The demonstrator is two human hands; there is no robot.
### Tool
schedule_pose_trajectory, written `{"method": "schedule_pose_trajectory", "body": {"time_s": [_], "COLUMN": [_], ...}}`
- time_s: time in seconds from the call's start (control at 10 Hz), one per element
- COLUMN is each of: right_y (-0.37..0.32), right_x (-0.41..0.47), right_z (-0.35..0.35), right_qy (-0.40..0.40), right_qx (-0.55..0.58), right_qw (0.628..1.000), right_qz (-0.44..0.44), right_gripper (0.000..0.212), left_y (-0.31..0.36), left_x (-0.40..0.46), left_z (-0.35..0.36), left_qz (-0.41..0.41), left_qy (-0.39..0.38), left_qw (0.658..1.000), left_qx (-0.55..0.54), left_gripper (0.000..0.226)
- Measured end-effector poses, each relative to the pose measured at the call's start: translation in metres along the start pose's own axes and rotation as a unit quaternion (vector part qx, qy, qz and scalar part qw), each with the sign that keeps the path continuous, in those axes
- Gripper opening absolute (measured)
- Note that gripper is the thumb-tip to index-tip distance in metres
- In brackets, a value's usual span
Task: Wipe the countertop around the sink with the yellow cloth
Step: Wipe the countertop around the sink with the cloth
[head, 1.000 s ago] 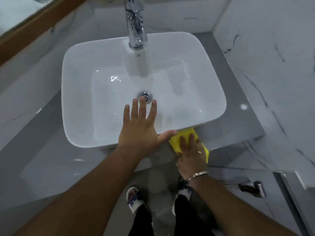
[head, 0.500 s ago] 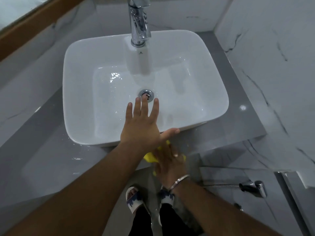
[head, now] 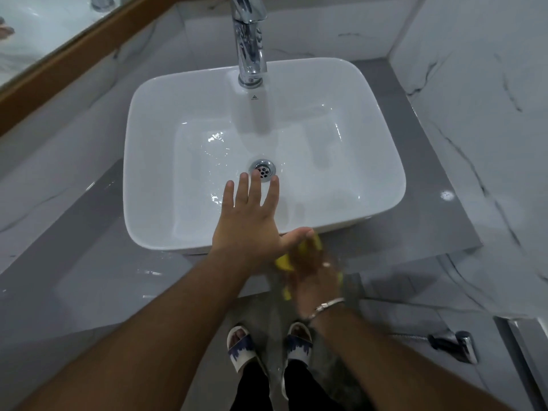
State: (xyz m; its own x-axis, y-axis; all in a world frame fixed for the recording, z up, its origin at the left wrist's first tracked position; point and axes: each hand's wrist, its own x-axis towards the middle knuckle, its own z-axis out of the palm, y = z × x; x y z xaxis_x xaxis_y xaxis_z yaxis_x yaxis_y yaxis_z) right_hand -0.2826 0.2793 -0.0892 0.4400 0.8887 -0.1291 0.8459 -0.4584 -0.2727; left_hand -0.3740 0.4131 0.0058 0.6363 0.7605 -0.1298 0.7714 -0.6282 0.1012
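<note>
While pressed flat under right hand (head: 314, 277) at six o'clock of sink (head: 154, 232): yellow cloth (head: 283, 262), soft, limp; left hand (head: 246, 229) splayed, empty.

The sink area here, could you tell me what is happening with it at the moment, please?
A person is wiping the grey countertop in front of the white rectangular basin. The right hand presses a yellow cloth onto the front strip of the counter and looks blurred with motion. The left hand is spread flat, fingers reaching over the basin's front rim towards the drain. The chrome tap shows no running water.
</note>
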Motion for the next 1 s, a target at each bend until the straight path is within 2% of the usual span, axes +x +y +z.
{"method": "schedule_pose_trajectory", "body": {"time_s": [0.1, 0.2, 0.3, 0.4, 0.5, 0.6, 0.7, 0.8, 0.9, 1.0], "right_y": [-0.065, -0.039, 0.036, 0.071, 0.025, -0.034, -0.078, -0.048, -0.005, 0.023], "right_x": [-0.015, -0.005, 0.005, 0.009, 0.012, 0.001, -0.014, -0.01, -0.012, -0.007], "right_z": [0.024, 0.021, -0.002, -0.013, -0.009, 0.001, 0.021, 0.042, -0.006, 0.01], "right_qy": [-0.044, -0.027, 0.002, 0.0, -0.046, -0.086, -0.159, -0.131, -0.147, -0.082], "right_qx": [-0.029, -0.048, -0.089, -0.138, -0.118, -0.01, 0.049, -0.005, -0.019, -0.147], "right_qw": [0.984, 0.982, 0.992, 0.989, 0.991, 0.994, 0.966, 0.972, 0.989, 0.98], "right_qz": [-0.171, -0.183, -0.087, -0.061, -0.048, -0.071, -0.198, -0.196, 0.008, -0.108], "right_gripper": [0.055, 0.059, 0.063, 0.064, 0.061, 0.047, 0.045, 0.042, 0.053, 0.063], "left_y": [-0.003, -0.003, 0.0, 0.001, 0.004, 0.004, 0.002, 0.002, -0.016, -0.054], "left_x": [-0.002, -0.004, -0.004, -0.003, -0.004, -0.005, -0.006, -0.007, -0.018, -0.034], "left_z": [-0.002, -0.004, -0.005, -0.005, -0.005, -0.005, -0.005, -0.007, -0.01, -0.011], "left_qz": [-0.005, -0.004, -0.01, -0.016, -0.025, -0.03, -0.038, -0.028, -0.014, -0.053], "left_qy": [-0.005, 0.0, 0.011, 0.024, 0.04, 0.049, 0.049, 0.055, 0.076, 0.088], "left_qw": [1.0, 1.0, 1.0, 0.999, 0.998, 0.997, 0.997, 0.997, 0.996, 0.992], "left_qx": [-0.008, -0.014, 0.004, 0.022, 0.039, 0.042, 0.042, 0.04, 0.052, 0.07], "left_gripper": [0.116, 0.118, 0.119, 0.119, 0.117, 0.116, 0.113, 0.11, 0.101, 0.099]}}
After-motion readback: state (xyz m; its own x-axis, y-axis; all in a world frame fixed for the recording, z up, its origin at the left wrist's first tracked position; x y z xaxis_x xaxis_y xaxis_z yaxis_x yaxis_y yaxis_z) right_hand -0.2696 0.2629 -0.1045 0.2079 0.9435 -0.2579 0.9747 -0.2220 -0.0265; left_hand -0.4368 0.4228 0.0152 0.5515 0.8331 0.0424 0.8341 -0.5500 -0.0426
